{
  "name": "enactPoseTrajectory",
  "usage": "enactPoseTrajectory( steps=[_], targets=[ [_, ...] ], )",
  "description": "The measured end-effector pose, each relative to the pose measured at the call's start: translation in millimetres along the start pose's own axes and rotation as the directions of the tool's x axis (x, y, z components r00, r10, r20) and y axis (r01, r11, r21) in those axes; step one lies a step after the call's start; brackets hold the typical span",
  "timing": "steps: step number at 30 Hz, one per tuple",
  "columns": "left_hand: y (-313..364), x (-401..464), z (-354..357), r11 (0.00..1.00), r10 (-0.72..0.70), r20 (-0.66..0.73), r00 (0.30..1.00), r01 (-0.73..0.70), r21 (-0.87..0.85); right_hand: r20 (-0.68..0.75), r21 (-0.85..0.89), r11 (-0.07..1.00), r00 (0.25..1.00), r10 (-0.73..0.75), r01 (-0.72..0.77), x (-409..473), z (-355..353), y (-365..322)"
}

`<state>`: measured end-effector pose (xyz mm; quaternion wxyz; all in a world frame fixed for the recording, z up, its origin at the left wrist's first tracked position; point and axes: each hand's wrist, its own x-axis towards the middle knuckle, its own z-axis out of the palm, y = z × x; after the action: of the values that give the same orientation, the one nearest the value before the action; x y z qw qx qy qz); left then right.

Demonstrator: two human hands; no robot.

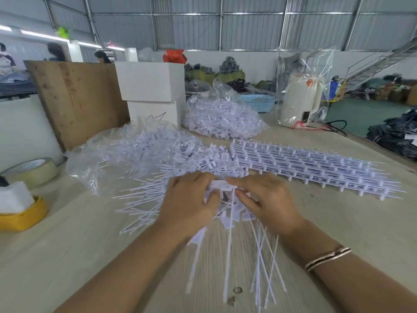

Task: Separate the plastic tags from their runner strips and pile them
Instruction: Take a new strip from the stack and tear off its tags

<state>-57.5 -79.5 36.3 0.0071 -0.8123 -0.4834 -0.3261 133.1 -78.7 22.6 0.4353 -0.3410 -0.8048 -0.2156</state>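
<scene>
While both forearms reach forward over the pale wooden table (67, 256), the two hands meet at the middle of the view, backs turned up and fingers curled downward. Left hand (189, 199): knuckles raised, fingers bent round the left edge of a small cluster of white plastic tags (222, 187), thumb hidden beneath. Right hand (268, 199): forefinger stretched toward the left hand along the top of the same cluster, thumb pinching it from below; a striped bangle (327, 258) circles the right wrist. Long thin tails hang from the held tags and fan toward the viewer across the table.

Just beyond and left of the hands lies a loose pile of separated tags (158, 159), spilling partly over a crumpled clear plastic bag (90, 159). To the right, well apart from the hands, unseparated runner strips (316, 168) lie in flat overlapping rows. A second bag of tags (221, 118) sits farther back, beside stacked white boxes (153, 86).

At the left edge: a roll of tape (33, 169), a yellow roll (24, 218) with white foam on it, and a plywood board (79, 100) standing upright. At the rear right: a cream-coloured kettle (300, 100) wrapped in clear film, and a blue basket (259, 101).
</scene>
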Motion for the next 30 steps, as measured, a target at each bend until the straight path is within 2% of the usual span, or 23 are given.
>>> enactPoseTrajectory(
  steps=[4, 8, 9, 11, 13, 15, 17, 20, 22, 25, 28, 30],
  targets=[
    [-13.0, 3.8, -3.2, 0.994, -0.113, 0.041, 0.993, 0.114, -0.005, 0.011, 0.061, 0.986, 0.988, 0.154, -0.155, -2.9, -3.9, 7.1],
    [-22.4, 6.3, 6.6, 0.986, -0.167, 0.293, 0.942, 0.167, 0.026, 0.022, 0.127, 0.944, 0.953, 0.304, -0.304, -6.8, -1.6, 10.7],
    [-24.4, 5.0, 10.1, 0.987, -0.158, 0.320, 0.934, 0.153, 0.041, 0.032, 0.141, 0.929, 0.939, 0.341, -0.342, -7.6, -1.2, 12.4],
    [-26.3, 0.4, 17.2, 0.993, -0.107, 0.285, 0.953, 0.090, 0.072, 0.071, 0.096, 0.932, 0.937, 0.343, -0.349, -7.5, -1.8, 14.0],
    [-24.7, -4.1, 22.9, 0.992, -0.015, 0.217, 0.976, -0.012, 0.126, 0.093, -0.012, 0.957, 0.953, 0.290, -0.290, -6.2, -1.9, 11.9],
    [-24.1, -5.7, 25.6, 0.975, 0.075, 0.182, 0.980, -0.110, 0.191, 0.054, -0.045, 0.952, 0.951, 0.305, -0.302, -5.2, -2.8, 12.7],
    [-27.4, -4.4, 23.4, 0.962, 0.126, 0.156, 0.980, -0.158, 0.220, -0.047, -0.041, 0.911, 0.911, 0.409, -0.411, -5.6, -7.8, 20.2],
    [-37.7, -1.9, 16.2, 0.962, 0.065, 0.143, 0.988, -0.100, 0.254, -0.138, 0.014, 0.815, 0.806, 0.576, -0.579, -10.0, -18.3, 37.7],
    [-43.2, -0.7, 12.4, 0.957, 0.002, 0.181, 0.984, -0.054, 0.285, -0.138, 0.050, 0.792, 0.781, 0.609, -0.609, -11.7, -22.7, 43.4],
    [-42.9, 1.6, 3.9, 0.982, 0.035, 0.198, 0.980, -0.071, 0.174, -0.175, 0.075, 0.790, 0.772, 0.611, -0.608, -10.6, -26.0, 46.0],
    [-32.5, 2.9, -13.8, 0.978, 0.022, 0.016, 1.000, -0.018, -0.206, -0.186, 0.165, 0.804, 0.782, 0.595, -0.572, -11.3, -28.3, 44.3],
    [-27.1, 5.3, -23.5, 0.886, -0.024, -0.079, 0.997, -0.015, -0.463, -0.182, 0.205, 0.826, 0.809, 0.559, -0.525, -11.4, -28.7, 39.7]
  ],
)
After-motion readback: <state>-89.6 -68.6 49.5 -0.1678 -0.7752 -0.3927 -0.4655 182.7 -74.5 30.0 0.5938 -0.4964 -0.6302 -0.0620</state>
